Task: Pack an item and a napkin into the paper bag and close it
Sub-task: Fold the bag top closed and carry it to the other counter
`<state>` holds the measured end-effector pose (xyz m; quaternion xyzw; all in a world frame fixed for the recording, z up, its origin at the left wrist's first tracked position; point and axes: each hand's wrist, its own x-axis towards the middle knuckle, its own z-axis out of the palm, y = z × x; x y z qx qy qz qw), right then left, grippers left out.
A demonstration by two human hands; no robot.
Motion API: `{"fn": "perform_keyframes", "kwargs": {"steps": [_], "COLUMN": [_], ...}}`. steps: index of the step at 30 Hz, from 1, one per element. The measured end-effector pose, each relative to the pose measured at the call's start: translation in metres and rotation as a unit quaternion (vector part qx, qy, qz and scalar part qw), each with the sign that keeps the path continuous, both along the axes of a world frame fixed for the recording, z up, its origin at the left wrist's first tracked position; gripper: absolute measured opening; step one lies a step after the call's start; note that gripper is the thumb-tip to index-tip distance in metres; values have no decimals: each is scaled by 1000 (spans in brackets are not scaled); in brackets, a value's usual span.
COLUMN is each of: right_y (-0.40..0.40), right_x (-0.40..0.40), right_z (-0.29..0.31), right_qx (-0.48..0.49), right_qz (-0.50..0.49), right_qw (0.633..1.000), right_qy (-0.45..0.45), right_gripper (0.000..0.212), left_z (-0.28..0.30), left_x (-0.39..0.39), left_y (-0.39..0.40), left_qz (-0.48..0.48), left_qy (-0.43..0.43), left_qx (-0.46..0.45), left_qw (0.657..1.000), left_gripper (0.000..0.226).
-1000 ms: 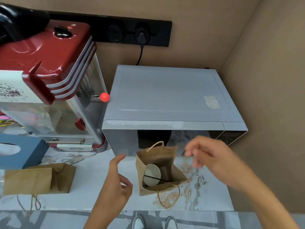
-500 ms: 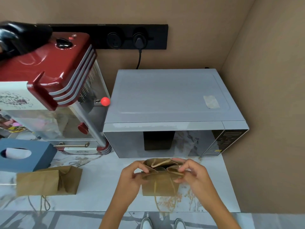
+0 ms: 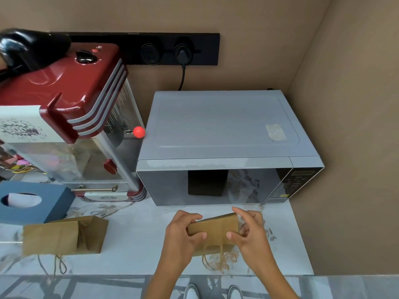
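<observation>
A small brown paper bag stands on the marble counter in front of the microwave. Its top is folded flat toward me, so nothing inside shows. My left hand pinches the fold's left end, thumb in front and fingers behind. My right hand pinches the right end the same way. The bag's twine handles hang down its front onto the counter.
A grey microwave stands close behind the bag. A red popcorn machine is at the left, with a blue tissue box below it. A second paper bag lies flat at the left. The counter edge runs near me; a wall is at the right.
A second ago the bag stood open with a white item visible inside and both hands apart. My hands then pressed the mouth together and folded the top down flat.
</observation>
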<state>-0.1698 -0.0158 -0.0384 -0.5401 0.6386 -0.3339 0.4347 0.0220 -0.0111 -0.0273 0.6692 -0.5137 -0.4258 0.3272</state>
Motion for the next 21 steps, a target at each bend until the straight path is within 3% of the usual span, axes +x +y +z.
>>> {"fn": "perform_keyframes", "kwargs": {"steps": [7, 12, 21], "right_y": [0, 10, 83], "right_x": [-8, -11, -101], "right_z": [-7, -8, -3], "right_qx": [-5, -5, -15], "right_qz": [-9, -54, -128], "right_qw": [999, 998, 988], "right_qy": [-30, -44, -84], "right_gripper": [22, 21, 16], "left_z": [-20, -23, -9], "left_x": [10, 4, -75], "left_y": [1, 6, 43], "left_qz": [45, 39, -92], "left_qy": [57, 68, 82], "left_qx": [34, 19, 4], "left_qw": [997, 997, 992], "left_gripper": [14, 17, 20]}}
